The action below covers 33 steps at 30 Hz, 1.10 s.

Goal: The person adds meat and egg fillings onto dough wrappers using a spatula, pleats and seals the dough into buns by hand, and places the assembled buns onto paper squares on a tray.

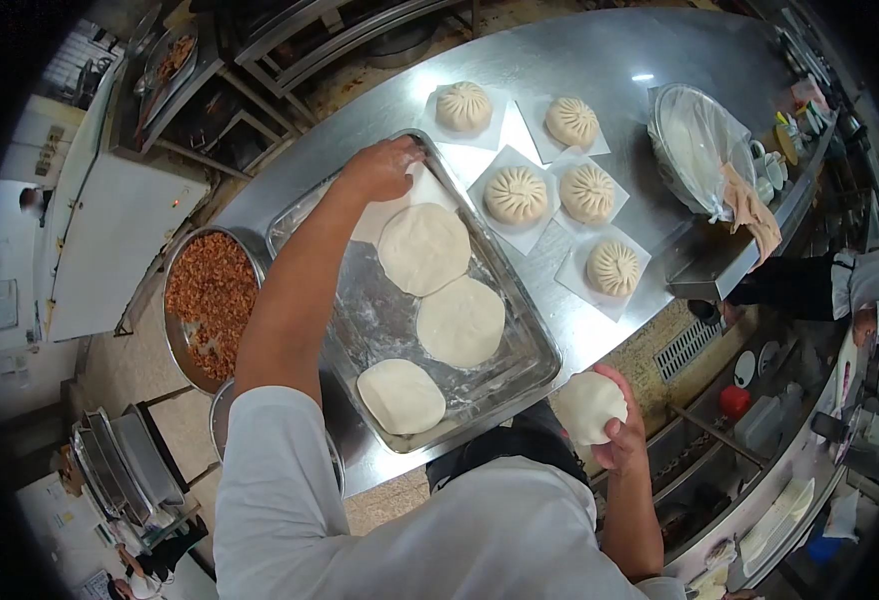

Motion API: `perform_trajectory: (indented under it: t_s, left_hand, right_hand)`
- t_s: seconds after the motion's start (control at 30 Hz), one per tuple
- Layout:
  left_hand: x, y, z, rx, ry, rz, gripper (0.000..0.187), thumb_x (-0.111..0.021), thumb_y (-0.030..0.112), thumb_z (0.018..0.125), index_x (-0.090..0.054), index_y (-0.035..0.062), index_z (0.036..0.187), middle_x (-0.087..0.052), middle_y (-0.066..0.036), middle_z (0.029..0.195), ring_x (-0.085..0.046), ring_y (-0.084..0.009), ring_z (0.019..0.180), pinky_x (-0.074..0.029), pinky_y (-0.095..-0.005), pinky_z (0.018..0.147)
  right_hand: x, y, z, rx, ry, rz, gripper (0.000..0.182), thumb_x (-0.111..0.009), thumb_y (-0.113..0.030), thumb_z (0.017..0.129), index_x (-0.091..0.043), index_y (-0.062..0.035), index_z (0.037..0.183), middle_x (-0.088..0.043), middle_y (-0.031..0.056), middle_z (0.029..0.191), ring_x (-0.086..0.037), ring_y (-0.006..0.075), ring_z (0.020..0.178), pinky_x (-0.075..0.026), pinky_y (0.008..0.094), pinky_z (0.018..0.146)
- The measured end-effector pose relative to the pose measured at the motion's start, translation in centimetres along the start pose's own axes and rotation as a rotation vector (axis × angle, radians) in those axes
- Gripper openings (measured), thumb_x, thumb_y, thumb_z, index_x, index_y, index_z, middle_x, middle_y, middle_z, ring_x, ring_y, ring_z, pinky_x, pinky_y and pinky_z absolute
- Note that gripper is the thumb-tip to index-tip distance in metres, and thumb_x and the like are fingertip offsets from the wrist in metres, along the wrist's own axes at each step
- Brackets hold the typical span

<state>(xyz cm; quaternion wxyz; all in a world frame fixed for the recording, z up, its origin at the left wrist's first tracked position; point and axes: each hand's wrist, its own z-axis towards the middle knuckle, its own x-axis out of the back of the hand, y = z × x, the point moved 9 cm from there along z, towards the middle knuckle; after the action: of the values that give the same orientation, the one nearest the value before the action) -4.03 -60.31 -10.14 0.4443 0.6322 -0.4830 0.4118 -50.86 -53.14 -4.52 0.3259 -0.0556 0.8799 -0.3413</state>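
Observation:
My left hand (385, 169) reaches to the far end of a metal tray (535, 372), its fingers curled at white paper sheets (426, 187). What its fingertips hold, if anything, is hidden. In the tray lie flat rounds of dough: one beside the paper (424, 248), another touching it (461, 322), and a third near the front (401, 397). Off the tray's right front corner, my right hand (624, 428) cups a white bun (591, 408), its smooth side facing up.
Several pleated buns (516, 194) sit on paper squares across the steel table (600, 60). A plastic-covered bowl (695, 145) and a brown cloth (753, 215) are at the right. At the left stands a pan of reddish-brown filling (210, 295). Another person (810, 280) stands at far right.

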Motion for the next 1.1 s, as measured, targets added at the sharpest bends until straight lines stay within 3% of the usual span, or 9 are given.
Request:
perform_trajectory:
  t_s: [0.07,0.2,0.37,0.6,0.7,0.8,0.87,1.0,1.1]
  left_hand:
    - [0.1,-0.5,-0.2,0.093,0.006,-0.051,0.045,-0.057,0.019,0.085,-0.061,0.0097,0.129,-0.056,-0.010,0.132,-0.050,-0.0300,0.126,-0.041,-0.0399,0.108]
    - [-0.5,-0.7,0.4,0.045,-0.009,-0.005,0.047,-0.057,0.020,0.085,-0.060,0.0101,0.131,-0.058,-0.010,0.128,-0.051,-0.0300,0.125,-0.042,-0.0395,0.107]
    - [1.4,0.1,0.2,0.041,-0.013,-0.064,0.028,-0.061,0.014,0.081,-0.064,0.0086,0.108,-0.063,-0.009,0.110,-0.052,-0.0296,0.120,-0.044,-0.0418,0.102]
    - [2.8,1.8,-0.3,-0.073,-0.014,0.152,0.023,-0.060,0.011,0.076,-0.068,0.0105,0.097,-0.066,-0.004,0.110,-0.056,-0.0268,0.109,-0.045,-0.0416,0.096]
    - [3.7,2.3,-0.9,-0.115,0.136,0.186,0.015,-0.061,0.010,0.074,-0.068,0.0114,0.088,-0.067,-0.003,0.103,-0.055,-0.0245,0.107,-0.043,-0.0416,0.093]
    - [5.6,2.4,-2.1,-0.150,0.225,0.147,0.012,-0.061,0.013,0.077,-0.067,0.0123,0.087,-0.067,-0.002,0.096,-0.056,-0.0245,0.104,-0.043,-0.0421,0.092]
    - [7.1,1.3,-3.3,-0.094,0.411,0.086,0.007,-0.063,0.018,0.084,-0.063,0.0105,0.085,-0.065,-0.004,0.091,-0.057,-0.0262,0.099,-0.043,-0.0410,0.087]
    - [6.0,0.5,-3.4,-0.070,0.357,0.033,0.012,-0.061,0.022,0.089,-0.065,0.0106,0.090,-0.066,-0.005,0.094,-0.059,-0.0285,0.095,-0.044,-0.0409,0.088]
    - [4.7,0.0,-2.6,-0.111,0.444,-0.001,0.014,-0.061,0.023,0.091,-0.066,0.0105,0.093,-0.067,-0.006,0.096,-0.059,-0.0286,0.098,-0.044,-0.0419,0.090]
  right_hand:
    - [0.1,0.1,0.0,-0.006,0.004,-0.019,0.107,-0.093,-0.040,0.059,-0.039,-0.0065,0.144,-0.055,0.0173,0.124,-0.063,0.0353,0.107,-0.062,0.0499,0.077]
    - [0.1,0.3,0.0,-0.013,0.013,-0.013,0.107,-0.093,-0.040,0.059,-0.039,-0.0065,0.145,-0.055,0.0172,0.124,-0.063,0.0350,0.107,-0.062,0.0498,0.077]
    - [-0.1,-0.2,-0.2,0.002,0.014,-0.024,0.107,-0.092,-0.040,0.059,-0.038,-0.0061,0.145,-0.055,0.0170,0.125,-0.063,0.0345,0.107,-0.062,0.0495,0.077]
    - [0.7,-0.3,-0.2,0.013,0.031,-0.033,0.105,-0.091,-0.040,0.061,-0.039,-0.0061,0.145,-0.054,0.0168,0.125,-0.062,0.0342,0.108,-0.061,0.0493,0.079]
    - [0.8,-0.2,0.0,0.012,0.035,-0.054,0.104,-0.091,-0.041,0.062,-0.039,-0.0064,0.145,-0.055,0.0166,0.124,-0.062,0.0344,0.108,-0.061,0.0496,0.079]
    - [0.9,-0.4,0.0,0.028,0.030,-0.056,0.103,-0.091,-0.042,0.062,-0.040,-0.0065,0.144,-0.055,0.0167,0.124,-0.062,0.0346,0.108,-0.061,0.0496,0.079]
    - [0.9,-0.6,0.2,0.027,0.023,-0.062,0.102,-0.090,-0.042,0.063,-0.039,-0.0066,0.145,-0.054,0.0166,0.124,-0.062,0.0349,0.109,-0.061,0.0501,0.079]
    - [0.9,-0.2,0.9,0.010,0.004,-0.068,0.101,-0.090,-0.041,0.064,-0.039,-0.0071,0.145,-0.054,0.0166,0.125,-0.061,0.0350,0.111,-0.061,0.0500,0.080]
    - [1.0,-0.1,0.7,0.017,0.024,-0.111,0.099,-0.089,-0.040,0.066,-0.039,-0.0075,0.145,-0.054,0.0168,0.125,-0.060,0.0351,0.112,-0.061,0.0500,0.081]
